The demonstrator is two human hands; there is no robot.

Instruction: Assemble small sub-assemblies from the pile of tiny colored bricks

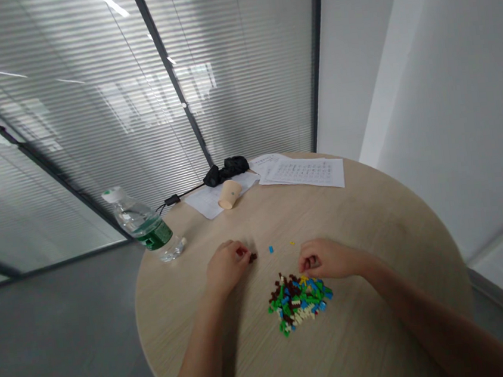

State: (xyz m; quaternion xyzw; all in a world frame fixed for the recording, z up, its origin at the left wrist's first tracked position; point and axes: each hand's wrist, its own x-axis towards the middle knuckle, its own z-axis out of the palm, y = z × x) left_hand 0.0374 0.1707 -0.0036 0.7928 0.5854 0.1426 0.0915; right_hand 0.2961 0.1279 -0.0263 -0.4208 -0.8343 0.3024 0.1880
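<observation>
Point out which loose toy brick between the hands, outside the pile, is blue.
The blue brick lies left of the tiny yellow piece and right of the dark brown pieces at the left hand.

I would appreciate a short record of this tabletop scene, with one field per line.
surface: round light-wood table
left hand: at small dark-brown pieces; grip unclear
right hand: at the far edge of the pile; grip unclear
pile: small plastic pieces in green, blue, brown, cream and yellow
loose pieces: small blue piece, small yellow piece, both beyond the pile
bottle: clear plastic with green label, near the left edge
cup: beige, lying on its side
papers: printed white sheets, far side
</observation>
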